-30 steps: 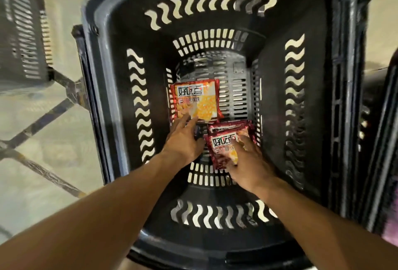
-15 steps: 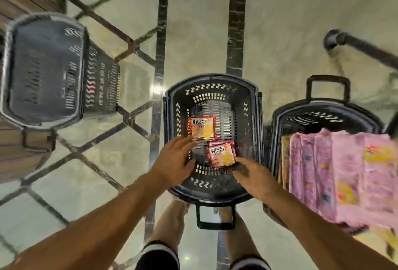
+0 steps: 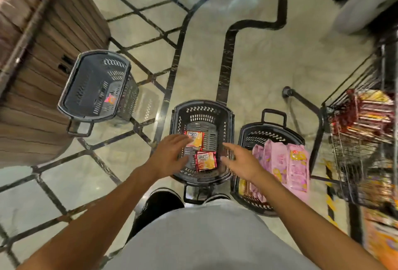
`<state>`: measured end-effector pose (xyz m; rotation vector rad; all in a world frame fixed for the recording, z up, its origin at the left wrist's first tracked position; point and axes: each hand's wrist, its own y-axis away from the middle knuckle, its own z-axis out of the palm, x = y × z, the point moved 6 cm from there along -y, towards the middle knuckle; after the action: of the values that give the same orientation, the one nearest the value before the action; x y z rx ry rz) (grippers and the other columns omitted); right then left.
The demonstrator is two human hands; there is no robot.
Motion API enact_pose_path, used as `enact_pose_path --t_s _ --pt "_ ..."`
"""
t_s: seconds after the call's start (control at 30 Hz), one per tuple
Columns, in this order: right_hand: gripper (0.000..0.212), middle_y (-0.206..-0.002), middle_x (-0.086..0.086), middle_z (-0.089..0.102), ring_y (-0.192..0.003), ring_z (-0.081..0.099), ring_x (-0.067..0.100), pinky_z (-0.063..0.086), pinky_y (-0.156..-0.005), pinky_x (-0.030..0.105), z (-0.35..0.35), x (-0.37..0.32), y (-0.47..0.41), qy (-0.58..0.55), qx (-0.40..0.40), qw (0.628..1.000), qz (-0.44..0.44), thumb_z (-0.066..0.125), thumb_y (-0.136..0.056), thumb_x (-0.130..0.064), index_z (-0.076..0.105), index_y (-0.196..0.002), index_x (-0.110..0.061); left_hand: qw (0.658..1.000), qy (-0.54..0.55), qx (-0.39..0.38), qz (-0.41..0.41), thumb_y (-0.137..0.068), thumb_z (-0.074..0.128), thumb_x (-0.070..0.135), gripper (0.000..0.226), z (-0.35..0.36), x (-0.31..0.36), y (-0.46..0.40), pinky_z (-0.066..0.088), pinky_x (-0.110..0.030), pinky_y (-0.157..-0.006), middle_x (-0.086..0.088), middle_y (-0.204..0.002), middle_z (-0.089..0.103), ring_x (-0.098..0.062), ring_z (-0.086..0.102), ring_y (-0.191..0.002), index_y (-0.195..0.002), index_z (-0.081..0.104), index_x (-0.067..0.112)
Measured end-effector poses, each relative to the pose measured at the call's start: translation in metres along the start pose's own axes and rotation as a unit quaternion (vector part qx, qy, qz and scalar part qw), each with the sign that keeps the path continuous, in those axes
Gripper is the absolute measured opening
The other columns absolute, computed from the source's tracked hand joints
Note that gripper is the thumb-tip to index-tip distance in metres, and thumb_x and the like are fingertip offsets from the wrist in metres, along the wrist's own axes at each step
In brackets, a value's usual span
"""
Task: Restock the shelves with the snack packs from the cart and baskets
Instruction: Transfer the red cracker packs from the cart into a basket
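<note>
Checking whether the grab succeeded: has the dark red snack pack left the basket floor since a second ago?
No. The dark red snack pack lies on the middle basket floor, below the orange pack.

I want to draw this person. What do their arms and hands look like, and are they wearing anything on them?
Both arms are bare, with no sleeves showing. The left hand and the right hand wear no gloves, and no rings, watch or bracelets can be seen. A plain light grey top covers the body.

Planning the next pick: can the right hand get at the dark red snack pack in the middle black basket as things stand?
Probably yes. The right hand hangs open over the middle black plastic basket's rim, and the dark red snack pack lies uncovered on the floor of the basket, with nothing between them.
</note>
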<state>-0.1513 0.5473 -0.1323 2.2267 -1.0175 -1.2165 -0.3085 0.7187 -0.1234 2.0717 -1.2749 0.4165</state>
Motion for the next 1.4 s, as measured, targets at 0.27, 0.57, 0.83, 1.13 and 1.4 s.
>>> enact_pose_path --t_s 0.27,0.57,0.83,1.13,1.4 --pt "0.055 -0.152 0.007 0.048 -0.14 0.045 0.02 0.031 -0.112 0.024 0.02 -0.027 0.083 0.007 0.066 0.998 -0.004 0.063 -0.098 -0.023 0.045 -0.15 -0.013 0.999 -0.025 0.029 0.038 -0.097 0.063 0.036 0.061 -0.01 0.001 0.071 0.014 -0.043 -0.125 0.006 -0.16 0.036 -0.022 0.023 -0.151 -0.153 0.038 0.034" --pt "0.056 -0.151 0.003 0.049 -0.141 0.043 0.02 0.033 -0.116 0.031 0.045 0.004 0.192 -0.001 0.159 0.987 0.025 0.064 -0.096 -0.03 0.048 -0.148 -0.017 0.985 -0.103 -0.018 0.14 -0.093 0.045 0.058 0.065 0.004 0.041 0.11 0.021 -0.053 -0.122 0.004 -0.16 0.038 -0.023 0.029 -0.15 -0.153 0.037 0.034" --pt "0.056 -0.152 0.003 0.049 -0.14 0.044 0.022 0.034 -0.114 0.032 0.011 0.086 0.294 0.002 0.235 0.97 0.061 0.064 -0.096 -0.033 0.047 -0.148 -0.019 0.957 -0.163 -0.01 0.239 -0.088 0.038 0.058 0.073 0.024 0.182 0.12 0.016 -0.048 -0.125 -0.002 -0.161 0.036 -0.029 0.025 -0.152 -0.154 0.04 0.025" --pt "0.061 -0.149 0.0 0.049 -0.137 0.045 0.022 0.04 -0.111 0.039 -0.04 0.25 0.445 -0.032 0.305 0.945 0.113 0.063 -0.094 -0.048 0.047 -0.148 -0.026 0.906 -0.255 -0.052 0.333 -0.086 0.029 0.067 0.08 0.134 0.392 0.128 0.012 -0.042 -0.123 -0.004 -0.162 0.035 -0.033 0.027 -0.15 -0.155 0.037 0.026" --pt "0.062 -0.156 -0.003 0.04 -0.139 0.043 0.019 0.036 -0.115 0.036 -0.077 0.375 0.547 -0.042 0.33 0.935 0.126 0.06 -0.099 -0.043 0.038 -0.154 -0.026 0.883 -0.288 -0.076 0.362 -0.085 0.022 0.07 0.08 0.247 0.529 0.113 0.017 -0.045 -0.124 0.001 -0.165 0.028 -0.025 0.023 -0.152 -0.157 0.027 0.036"
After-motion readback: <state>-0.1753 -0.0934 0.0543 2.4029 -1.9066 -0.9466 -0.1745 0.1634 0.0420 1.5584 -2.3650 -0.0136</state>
